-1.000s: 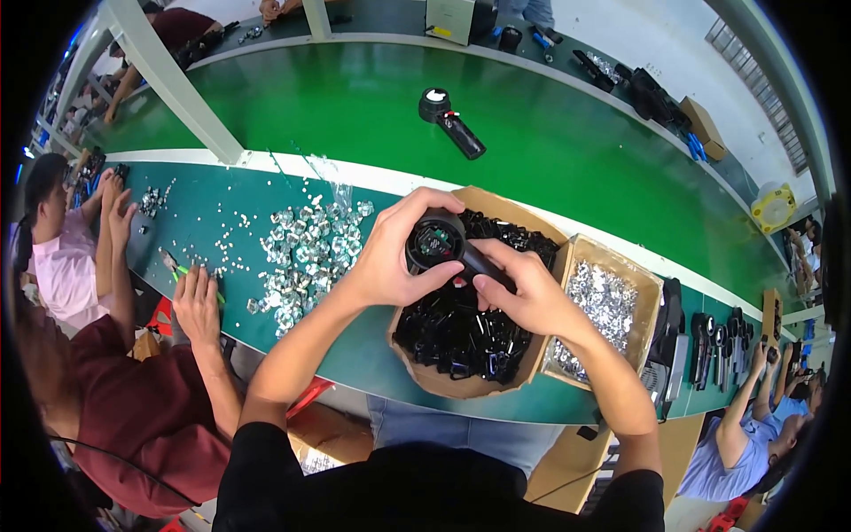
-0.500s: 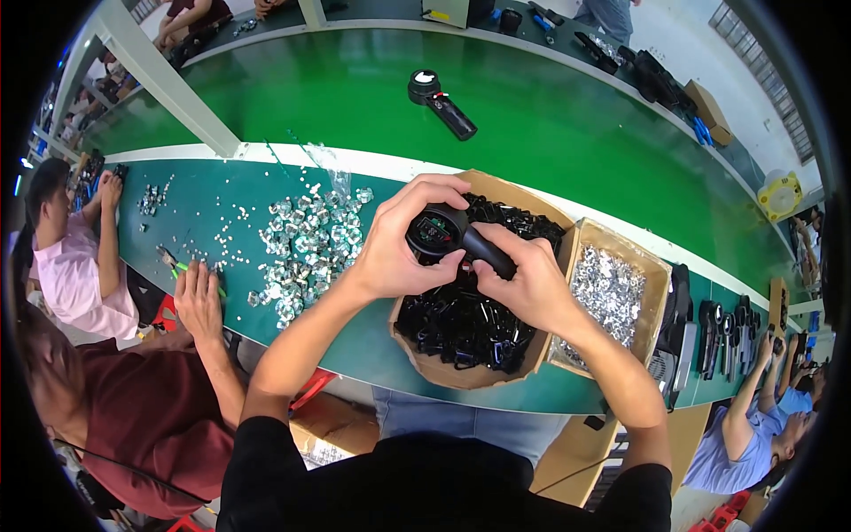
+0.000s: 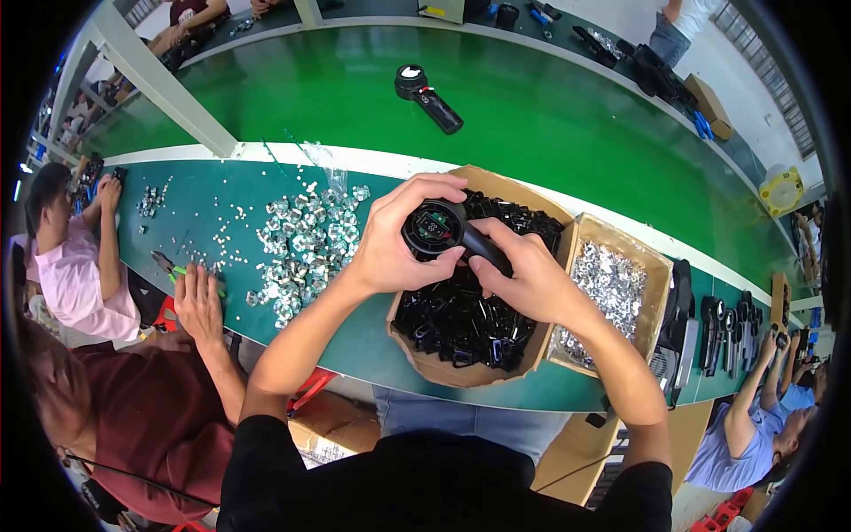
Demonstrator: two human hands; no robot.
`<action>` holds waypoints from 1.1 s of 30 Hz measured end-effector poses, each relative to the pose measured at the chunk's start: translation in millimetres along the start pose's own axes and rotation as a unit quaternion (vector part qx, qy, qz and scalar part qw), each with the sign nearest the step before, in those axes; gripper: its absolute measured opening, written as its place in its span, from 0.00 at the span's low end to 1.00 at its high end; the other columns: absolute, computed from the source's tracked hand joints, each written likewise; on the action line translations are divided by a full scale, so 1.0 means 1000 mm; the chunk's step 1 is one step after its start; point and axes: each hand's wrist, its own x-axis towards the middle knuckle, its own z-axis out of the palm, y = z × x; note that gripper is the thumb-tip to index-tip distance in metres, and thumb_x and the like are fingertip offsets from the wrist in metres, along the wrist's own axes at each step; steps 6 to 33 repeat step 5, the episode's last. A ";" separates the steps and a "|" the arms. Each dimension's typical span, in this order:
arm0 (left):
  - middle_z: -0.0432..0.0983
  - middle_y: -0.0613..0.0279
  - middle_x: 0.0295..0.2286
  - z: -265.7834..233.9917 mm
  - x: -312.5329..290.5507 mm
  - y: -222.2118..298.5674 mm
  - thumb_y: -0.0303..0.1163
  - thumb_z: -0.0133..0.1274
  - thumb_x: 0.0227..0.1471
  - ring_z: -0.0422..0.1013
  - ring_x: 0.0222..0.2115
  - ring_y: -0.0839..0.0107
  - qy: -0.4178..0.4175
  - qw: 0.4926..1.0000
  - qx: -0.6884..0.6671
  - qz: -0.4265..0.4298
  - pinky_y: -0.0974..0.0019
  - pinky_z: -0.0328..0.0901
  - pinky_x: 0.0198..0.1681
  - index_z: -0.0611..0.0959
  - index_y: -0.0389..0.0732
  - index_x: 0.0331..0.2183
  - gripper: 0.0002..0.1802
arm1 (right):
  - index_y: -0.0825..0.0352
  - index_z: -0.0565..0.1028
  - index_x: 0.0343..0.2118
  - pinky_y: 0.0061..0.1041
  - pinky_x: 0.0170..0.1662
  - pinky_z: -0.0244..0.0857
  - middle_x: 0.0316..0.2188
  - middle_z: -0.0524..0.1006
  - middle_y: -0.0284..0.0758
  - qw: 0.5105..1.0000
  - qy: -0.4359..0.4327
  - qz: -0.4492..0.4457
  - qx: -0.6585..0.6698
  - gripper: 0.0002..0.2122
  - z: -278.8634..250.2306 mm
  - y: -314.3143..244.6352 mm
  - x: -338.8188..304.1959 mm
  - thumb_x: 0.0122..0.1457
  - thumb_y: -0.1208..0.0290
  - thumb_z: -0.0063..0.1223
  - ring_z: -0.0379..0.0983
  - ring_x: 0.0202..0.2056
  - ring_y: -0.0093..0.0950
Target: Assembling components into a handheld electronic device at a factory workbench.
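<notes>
A black handheld device (image 3: 432, 228) with a round open head and a stubby handle is held over a cardboard box of black parts. Inside its head shows a green circuit board with a bit of red. My left hand (image 3: 396, 235) curls round the rim of the head, thumb below and fingers above. My right hand (image 3: 530, 272) grips the handle (image 3: 486, 247) between thumb and fingers. Beneath both hands, the box (image 3: 456, 377) is full of shiny black plastic pieces (image 3: 470, 324).
Small metal pieces (image 3: 607, 288) fill a second box at the right. Silvery-green parts (image 3: 306, 244) lie heaped to the left, near a co-worker's hand (image 3: 199, 306) and green-handled pliers (image 3: 168, 264). A similar black device (image 3: 429, 99) lies on the green conveyor belt (image 3: 292, 97).
The device in my hands has tipped, so more of the circuit board in its head shows. On the belt, the other device has shifted slightly left and away.
</notes>
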 end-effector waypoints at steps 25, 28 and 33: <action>0.77 0.47 0.49 0.000 0.000 -0.001 0.22 0.66 0.33 0.76 0.48 0.54 -0.012 1.000 -0.020 0.000 0.60 0.69 0.53 0.79 0.36 0.45 0.31 | 0.67 0.69 0.52 0.30 0.29 0.75 0.26 0.82 0.38 0.994 -0.063 0.031 0.078 0.15 -0.007 -0.001 0.000 0.63 0.72 0.54 0.82 0.24 0.32; 0.77 0.47 0.49 0.000 0.000 -0.001 0.22 0.66 0.33 0.76 0.48 0.54 -0.012 1.000 -0.020 0.000 0.60 0.69 0.53 0.79 0.36 0.45 0.31 | 0.67 0.69 0.52 0.30 0.29 0.75 0.26 0.82 0.38 0.994 -0.063 0.031 0.078 0.15 -0.007 -0.001 0.000 0.63 0.72 0.54 0.82 0.24 0.32; 0.77 0.47 0.49 0.000 0.000 -0.001 0.22 0.66 0.33 0.76 0.48 0.54 -0.012 1.000 -0.020 0.000 0.60 0.69 0.53 0.79 0.36 0.45 0.31 | 0.67 0.69 0.52 0.30 0.29 0.75 0.26 0.82 0.38 0.994 -0.063 0.031 0.078 0.15 -0.007 -0.001 0.000 0.63 0.72 0.54 0.82 0.24 0.32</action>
